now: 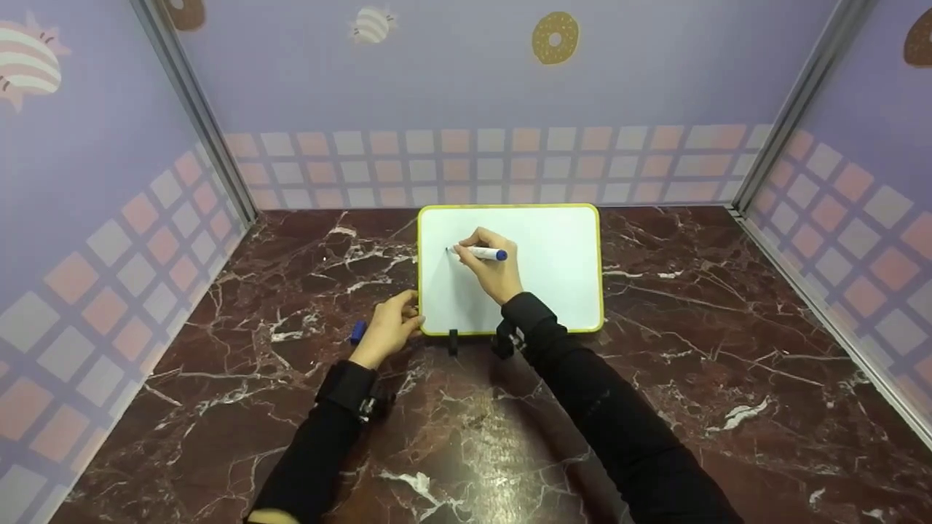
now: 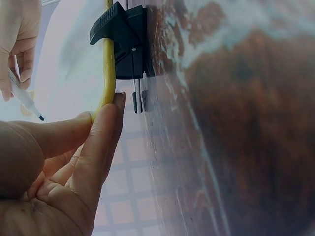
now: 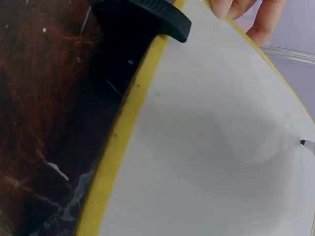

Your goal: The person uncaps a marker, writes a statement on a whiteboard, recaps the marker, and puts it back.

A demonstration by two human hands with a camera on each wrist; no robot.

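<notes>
A small whiteboard [image 1: 553,269] with a yellow frame stands tilted up on black stand clips [image 2: 130,44] at its lower edge. At the board's lower left corner, my left hand [image 1: 392,325] pinches the yellow rim between thumb and fingers. My right hand [image 1: 495,266] grips a white marker [image 1: 484,253] with a blue end, over the left half of the board. In the right wrist view the marker's dark tip [image 3: 303,142] is right at the white surface. A blue marker cap [image 1: 358,332] lies on the table beside my left hand.
The table [image 1: 728,349] has a dark red marble pattern. Purple walls [image 1: 451,87] with pink and white squares enclose it at the back and both sides. Metal posts [image 1: 196,109] stand at the back corners.
</notes>
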